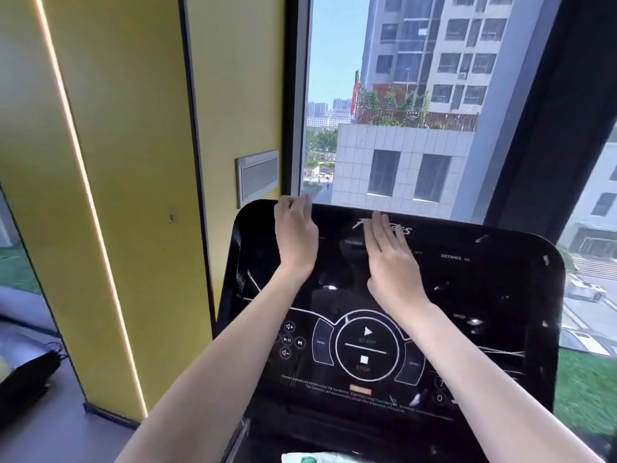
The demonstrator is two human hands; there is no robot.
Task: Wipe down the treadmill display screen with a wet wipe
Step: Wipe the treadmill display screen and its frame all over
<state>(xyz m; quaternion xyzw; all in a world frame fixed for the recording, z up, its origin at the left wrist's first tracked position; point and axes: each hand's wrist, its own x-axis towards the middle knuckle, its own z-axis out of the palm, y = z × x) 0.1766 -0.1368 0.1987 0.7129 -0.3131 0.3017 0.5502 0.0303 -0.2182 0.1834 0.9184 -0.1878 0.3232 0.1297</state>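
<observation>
The black treadmill display screen point(467, 295) fills the lower middle of the view, with START and STOP controls and white streaks on its glass. My left hand point(295, 235) is up at the screen's top left edge, its blurred fingers loosely bent and holding nothing I can see. My right hand point(392, 262) lies flat over the upper middle of the screen, fingers straight and together, below the logo. A white and green wet wipe pack point(317, 458) shows at the bottom edge, partly cut off. No wipe is in either hand.
A yellow wall point(133, 162) with a lit strip stands to the left, carrying a small grey panel point(257, 177). A large window point(384, 111) behind the console looks onto buildings. A dark object with a cable point(26, 375) lies on the floor at the lower left.
</observation>
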